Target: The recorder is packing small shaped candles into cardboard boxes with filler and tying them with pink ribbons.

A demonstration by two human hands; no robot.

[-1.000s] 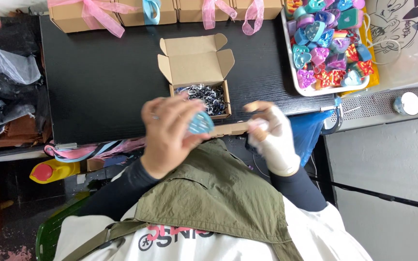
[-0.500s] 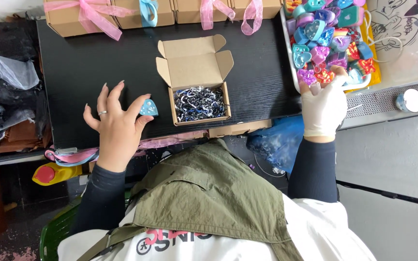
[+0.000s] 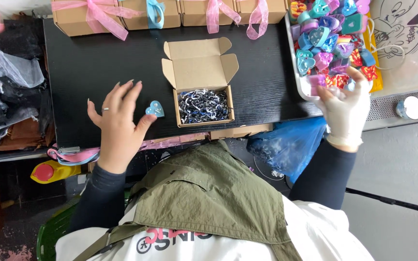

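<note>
Blue resin, heart-shaped, is what my left hand (image 3: pixel 119 128) is pinching: the small blue heart (image 3: pixel 155 109) is sitting between my thumb tip and my fingertips, held low over the black tabletop (image 3: pixel 83 63), just left of the open cardboard box (image 3: pixel 200 82). I am gripping it by its edges, likely so that its face stays showing and clean. The other fingers of that hand are fanning out loosely, a ring showing on one. The box is standing with its flaps folded back, so its bed of black-and-white shredded paper (image 3: pixel 204 105) is lying exposed beside the heart.

My right hand (image 3: pixel 345 108), in a white glove, is reaching well off to the right, its fingers curling at the near rim of the white tray (image 3: pixel 300 84) heaped with coloured hearts (image 3: pixel 327 36); whether they are closing on one I cannot tell. Along the far edge, closed boxes tied with pink and blue ribbon (image 3: pixel 160 12) are standing in a row, out of the way. A blue plastic bag (image 3: pixel 289 145) is hanging below the table edge.
</note>
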